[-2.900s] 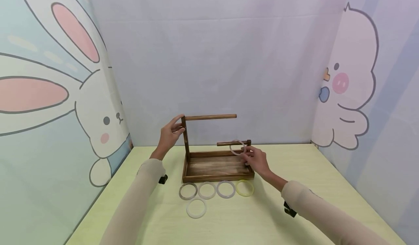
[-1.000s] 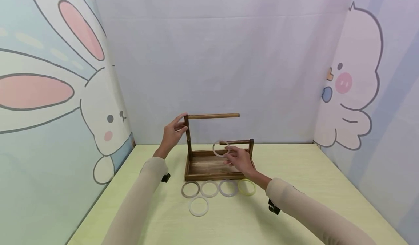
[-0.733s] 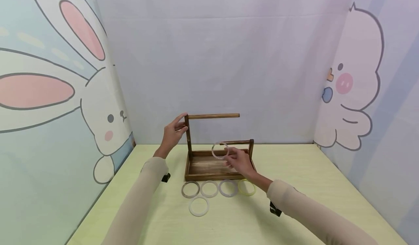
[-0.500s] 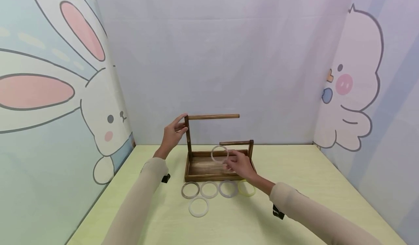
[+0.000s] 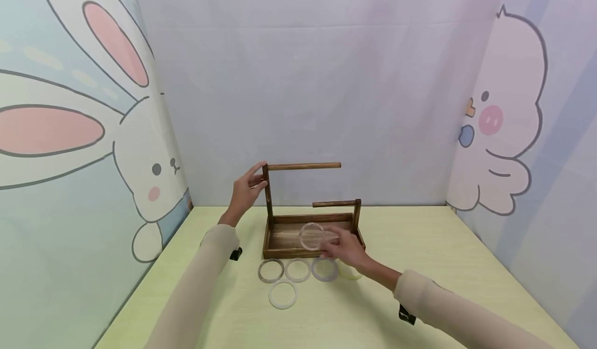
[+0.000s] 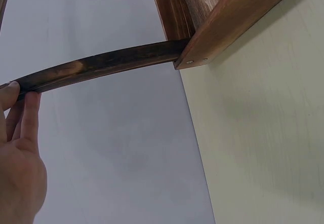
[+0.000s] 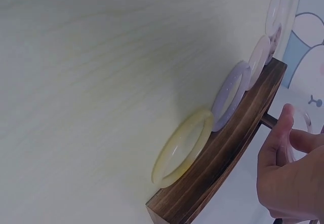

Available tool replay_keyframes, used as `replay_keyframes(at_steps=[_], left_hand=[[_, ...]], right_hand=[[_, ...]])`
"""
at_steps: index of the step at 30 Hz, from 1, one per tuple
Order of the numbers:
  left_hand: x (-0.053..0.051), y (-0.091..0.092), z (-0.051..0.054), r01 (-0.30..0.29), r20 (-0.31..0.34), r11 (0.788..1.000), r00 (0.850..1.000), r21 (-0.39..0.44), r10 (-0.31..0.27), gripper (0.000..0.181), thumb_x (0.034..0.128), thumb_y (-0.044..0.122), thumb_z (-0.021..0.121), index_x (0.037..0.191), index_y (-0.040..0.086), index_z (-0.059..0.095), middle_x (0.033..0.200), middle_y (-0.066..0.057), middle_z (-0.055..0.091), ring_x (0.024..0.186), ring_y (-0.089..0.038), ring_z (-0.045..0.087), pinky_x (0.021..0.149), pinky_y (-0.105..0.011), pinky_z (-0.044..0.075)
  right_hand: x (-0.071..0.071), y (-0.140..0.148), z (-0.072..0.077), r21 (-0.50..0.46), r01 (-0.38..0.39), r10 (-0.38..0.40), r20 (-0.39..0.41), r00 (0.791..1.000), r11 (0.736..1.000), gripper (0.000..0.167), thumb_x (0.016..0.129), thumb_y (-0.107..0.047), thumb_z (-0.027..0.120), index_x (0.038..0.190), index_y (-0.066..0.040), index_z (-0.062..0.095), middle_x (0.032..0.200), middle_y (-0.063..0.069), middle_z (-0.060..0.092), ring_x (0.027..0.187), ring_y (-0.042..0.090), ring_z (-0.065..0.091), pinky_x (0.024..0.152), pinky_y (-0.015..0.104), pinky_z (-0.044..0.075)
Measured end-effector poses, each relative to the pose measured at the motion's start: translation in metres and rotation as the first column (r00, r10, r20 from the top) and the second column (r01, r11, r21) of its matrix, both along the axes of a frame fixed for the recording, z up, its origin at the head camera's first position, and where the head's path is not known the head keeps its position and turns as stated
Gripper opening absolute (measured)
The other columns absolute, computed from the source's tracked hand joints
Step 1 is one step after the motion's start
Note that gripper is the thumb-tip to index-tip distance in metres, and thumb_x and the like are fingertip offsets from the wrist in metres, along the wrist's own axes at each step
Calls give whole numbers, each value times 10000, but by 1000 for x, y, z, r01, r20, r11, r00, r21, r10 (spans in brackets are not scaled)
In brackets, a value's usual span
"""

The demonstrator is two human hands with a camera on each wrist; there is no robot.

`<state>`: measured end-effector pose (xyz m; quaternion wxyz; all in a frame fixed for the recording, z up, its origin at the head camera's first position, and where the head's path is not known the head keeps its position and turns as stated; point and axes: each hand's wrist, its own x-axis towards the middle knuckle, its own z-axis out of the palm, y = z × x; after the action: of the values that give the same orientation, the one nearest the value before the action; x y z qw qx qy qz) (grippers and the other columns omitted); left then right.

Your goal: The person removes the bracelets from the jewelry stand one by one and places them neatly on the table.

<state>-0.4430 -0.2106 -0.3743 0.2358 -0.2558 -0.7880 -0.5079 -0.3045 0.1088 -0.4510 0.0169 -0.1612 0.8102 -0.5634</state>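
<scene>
A dark wooden bangle stand has a shallow tray base, a tall left post with a long bar, and a short right post with a shorter bar. My left hand grips the top of the tall post, thumb on one side and fingers on the other. Over the tray, my right hand pinches a pale translucent bangle at its right side, below the shorter bar. Both bars carry nothing. The right wrist view shows the thumb and fingers on that bangle.
Along the stand's front lie a brownish-grey bangle, a pale one, a lavender bangle and a yellow bangle, partly hidden by my right hand in the head view. A white bangle lies nearer me. A curtain hangs behind.
My right hand has moved the pale bangle left along the shorter bar, off its free end, then down in front of the tray. My left hand stays on the post.
</scene>
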Motion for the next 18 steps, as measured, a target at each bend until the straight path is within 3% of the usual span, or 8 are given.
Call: replay_keyframes(at_steps=[6,13,18], left_hand=[[1,1,0,-9,3,1000,1000,-9,9,615,970,0,708,1515,246,562,1219,-213,727,1133,-325,721,947,-454,596],[0,1,0,1,-5,1000,1000,-3,-1,617,966,-23,705,1519,206,557,1220,-228,723,1128,-346,720,944,-465,593],[-1,1,-1,5,-3,1000,1000,-4,-5,618,972,-14,701,1521,230,556,1227,-226,720,1135,-340,717,947,-462,593]], right_hand=[[11,4,-4,-3,-71,71,19,997,997,534,1011,-59,669,1505,34,488,1011,260,761,761,313,779,653,474,646],[21,5,-9,-26,-121,123,57,991,992,531,1008,-44,653,1503,47,482,979,259,762,749,372,770,655,502,646],[29,4,-15,13,-163,161,84,983,987,522,999,-77,676,1481,42,515,944,199,778,741,352,772,609,422,645]])
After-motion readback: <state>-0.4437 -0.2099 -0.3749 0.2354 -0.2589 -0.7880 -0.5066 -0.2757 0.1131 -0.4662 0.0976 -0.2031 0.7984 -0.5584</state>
